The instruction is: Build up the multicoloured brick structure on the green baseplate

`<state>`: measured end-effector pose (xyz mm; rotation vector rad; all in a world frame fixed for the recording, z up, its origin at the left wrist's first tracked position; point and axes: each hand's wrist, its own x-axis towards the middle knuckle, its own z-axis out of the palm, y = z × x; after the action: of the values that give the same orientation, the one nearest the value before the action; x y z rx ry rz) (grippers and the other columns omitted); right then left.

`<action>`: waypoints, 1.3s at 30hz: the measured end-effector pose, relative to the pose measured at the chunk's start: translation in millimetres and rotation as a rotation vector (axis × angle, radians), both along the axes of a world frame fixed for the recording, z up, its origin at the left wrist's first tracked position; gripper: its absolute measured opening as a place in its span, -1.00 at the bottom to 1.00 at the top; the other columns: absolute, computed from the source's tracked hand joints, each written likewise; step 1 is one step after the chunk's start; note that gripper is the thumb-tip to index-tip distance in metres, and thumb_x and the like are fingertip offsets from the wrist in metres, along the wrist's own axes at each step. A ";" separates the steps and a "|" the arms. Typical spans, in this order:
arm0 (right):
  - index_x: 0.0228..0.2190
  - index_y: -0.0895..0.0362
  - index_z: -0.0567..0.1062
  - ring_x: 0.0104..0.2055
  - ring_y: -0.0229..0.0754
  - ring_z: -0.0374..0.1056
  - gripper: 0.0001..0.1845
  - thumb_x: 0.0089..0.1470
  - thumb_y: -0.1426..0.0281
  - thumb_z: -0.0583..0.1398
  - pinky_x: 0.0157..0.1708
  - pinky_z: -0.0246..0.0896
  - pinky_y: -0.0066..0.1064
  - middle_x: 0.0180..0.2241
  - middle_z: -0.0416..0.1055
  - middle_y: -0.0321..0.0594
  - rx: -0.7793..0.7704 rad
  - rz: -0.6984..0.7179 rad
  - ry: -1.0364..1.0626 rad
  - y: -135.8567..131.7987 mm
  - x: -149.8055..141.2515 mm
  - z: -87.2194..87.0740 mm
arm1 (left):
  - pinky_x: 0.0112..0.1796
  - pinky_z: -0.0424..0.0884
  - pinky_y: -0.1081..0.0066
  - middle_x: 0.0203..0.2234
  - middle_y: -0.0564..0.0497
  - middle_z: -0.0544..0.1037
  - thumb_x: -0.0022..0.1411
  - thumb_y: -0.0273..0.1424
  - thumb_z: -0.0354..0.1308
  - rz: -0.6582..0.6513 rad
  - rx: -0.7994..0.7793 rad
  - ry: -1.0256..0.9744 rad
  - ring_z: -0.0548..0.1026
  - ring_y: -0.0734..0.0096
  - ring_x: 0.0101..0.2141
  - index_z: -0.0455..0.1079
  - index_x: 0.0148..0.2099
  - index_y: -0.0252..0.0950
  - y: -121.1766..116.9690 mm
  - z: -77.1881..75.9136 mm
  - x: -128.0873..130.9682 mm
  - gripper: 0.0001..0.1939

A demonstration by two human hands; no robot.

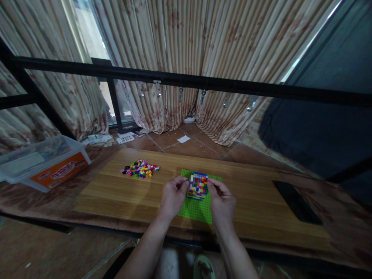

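Toy bricks (198, 186) of many colours are joined in one block near the middle of the wooden tabletop (255, 211). This block is the middle of the clock here. Far off at 9 o'clock is a see-through box (59, 164) with an orange label (62, 169). At 10 o'clock, a bit past the tabletop, some papers (125, 138) lie on the floor. Closer in, between 9 and 10 o'clock, there is a messy pile of loose bricks (141, 169). They are pink, yellow, green, red, orange and other colours.

At 8 o'clock is the left hand (172, 195). Its fingers are bent and pinched in by the block's left side. I cannot tell if they grip the block, or a tiny brick, or just touch it. A green bumpy board (196, 213) is under the block and peeks out most at 6 o'clock. Long striped curtains (180, 42) hang at 12 o'clock, behind a black bar (180, 79). The right hand (224, 198) is at 4 o'clock. Its fingers are bent in by the block's right side, and I cannot tell how tightly they hold. At 3 o'clock, well apart, lies a flat black thing (297, 201). Big dark cloth (316, 131) hangs at 2 o'clock.
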<state>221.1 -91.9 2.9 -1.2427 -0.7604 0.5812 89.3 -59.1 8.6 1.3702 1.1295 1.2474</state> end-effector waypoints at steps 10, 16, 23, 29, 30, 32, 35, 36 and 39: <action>-0.44 0.17 0.60 -0.40 -0.17 0.43 -0.72 -0.23 0.25 0.37 -0.29 0.32 -0.29 -0.43 0.56 -0.16 -0.032 -0.018 0.200 1.7 4.6 0.8 | -0.34 0.29 0.46 -0.44 0.02 0.56 0.20 -0.34 0.12 -0.032 0.116 0.267 0.45 0.42 -0.43 0.51 -0.27 -0.24 -1.9 -5.9 -1.9 -0.85; -0.44 0.15 0.61 -0.43 -0.22 0.39 -0.73 -0.25 0.26 0.37 -0.31 0.29 -0.32 -0.47 0.55 -0.22 -0.032 0.006 0.221 2.1 5.5 -1.5 | -0.29 0.30 0.45 -0.39 0.02 0.56 0.23 -0.39 0.07 0.021 0.221 0.469 0.46 0.42 -0.39 0.50 -0.19 -0.25 -2.0 -6.8 -0.1 -0.81; -0.42 0.16 0.59 -0.40 -0.19 0.40 -0.76 -0.15 0.25 0.32 -0.30 0.30 -0.30 -0.44 0.53 -0.21 -0.035 0.064 0.154 2.3 2.4 -4.3 | -0.29 0.33 0.44 -0.38 -0.01 0.58 0.21 -0.42 0.10 0.042 0.216 0.458 0.50 0.40 -0.36 0.54 -0.20 -0.25 -1.4 -6.5 1.7 -0.81; -0.31 0.10 0.59 -0.16 -0.11 0.36 -0.80 0.09 0.33 0.17 -0.11 0.25 -0.20 -0.24 0.45 -0.14 -0.008 -0.008 -0.461 -3.9 -4.7 2.3 | -0.24 0.38 0.40 -0.31 -0.06 0.61 0.23 -0.37 0.09 0.058 0.215 0.410 0.54 0.34 -0.31 0.54 -0.12 -0.23 -3.4 -10.6 4.8 -0.76; -0.30 0.09 0.59 -0.12 -0.10 0.33 -0.79 0.11 0.35 0.15 -0.07 0.23 -0.18 -0.20 0.43 -0.13 -0.007 -0.022 -0.566 -5.0 -6.8 3.7 | -0.22 0.38 0.39 -0.29 -0.06 0.61 0.23 -0.37 0.08 0.058 0.210 0.400 0.54 0.33 -0.30 0.54 -0.11 -0.23 -4.2 -10.6 5.3 -0.75; -0.27 0.07 0.59 -0.05 -0.07 0.29 -0.77 0.14 0.39 0.12 -0.03 0.19 -0.14 -0.13 0.40 -0.09 -0.008 -0.038 -0.730 -6.5 -11.4 5.2 | -0.19 0.39 0.38 -0.26 -0.07 0.62 0.23 -0.36 0.07 0.062 0.197 0.388 0.56 0.31 -0.27 0.54 -0.10 -0.22 -6.2 -9.3 6.2 -0.74; -0.21 0.03 0.59 0.00 -0.04 0.24 -0.71 0.17 0.45 0.08 -0.03 0.17 -0.11 -0.03 0.35 -0.09 -0.021 -0.007 -0.907 -7.8 -17.7 4.2 | -0.20 0.39 0.39 -0.24 -0.06 0.62 0.24 -0.36 0.04 0.052 0.181 0.389 0.57 0.31 -0.26 0.53 -0.08 -0.21 -10.0 -6.0 6.9 -0.72; -0.20 0.01 0.59 0.01 -0.03 0.22 -0.70 0.18 0.46 0.08 -0.03 0.17 -0.12 -0.01 0.34 -0.10 -0.027 0.009 -0.946 -8.1 -19.2 3.4 | -0.21 0.39 0.39 -0.25 -0.06 0.63 0.25 -0.37 0.03 0.045 0.174 0.387 0.57 0.31 -0.27 0.53 -0.07 -0.21 -11.3 -5.1 6.9 -0.71; -0.16 0.01 0.57 0.01 -0.02 0.21 -0.68 0.19 0.48 0.07 -0.06 0.18 -0.13 0.01 0.32 -0.10 -0.054 0.021 -1.004 -8.5 -21.3 0.7 | -0.28 0.40 0.42 -0.31 -0.03 0.64 0.24 -0.37 0.02 0.024 0.126 0.349 0.57 0.33 -0.34 0.53 -0.07 -0.22 -13.9 -3.3 7.3 -0.70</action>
<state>199.8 -100.4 3.6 -1.5684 -1.5899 -0.0598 96.6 -73.1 5.3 1.7219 1.3238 1.1387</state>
